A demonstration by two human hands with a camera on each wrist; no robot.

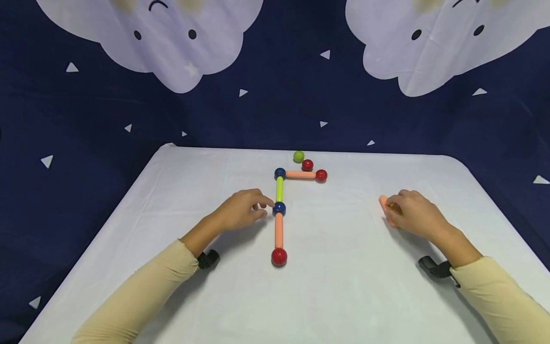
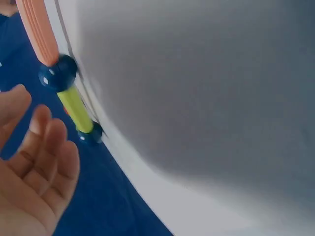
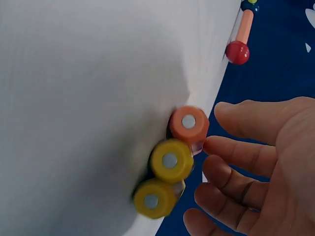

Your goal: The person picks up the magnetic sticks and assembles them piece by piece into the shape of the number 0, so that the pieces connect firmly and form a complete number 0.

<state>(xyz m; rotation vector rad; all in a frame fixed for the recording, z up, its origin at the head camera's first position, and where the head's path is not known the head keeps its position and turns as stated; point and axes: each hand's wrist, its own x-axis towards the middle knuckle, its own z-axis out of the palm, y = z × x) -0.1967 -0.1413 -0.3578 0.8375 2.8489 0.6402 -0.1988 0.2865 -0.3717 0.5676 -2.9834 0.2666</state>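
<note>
Your left hand [image 1: 240, 209] lies relaxed on the white-covered bench [image 1: 172, 200], fingertips just beside the lower blue ball [image 1: 279, 208] of the rod chain, gripping nothing. From that ball a green rod [image 1: 280, 189] runs away from you and a ribbed orange rod [image 1: 279, 230] runs toward you, ending in a glossy red ball [image 1: 279, 257]. Your right hand [image 1: 414, 213] sits well apart to the right with its fingers loosely curled beside three loose rods [image 3: 170, 162], one orange and two yellow, with round flat ends; whether it grips them, you cannot tell. Bare cloth lies between your hands and toward your near edge; the bench's right edge is near your right hand.
</note>
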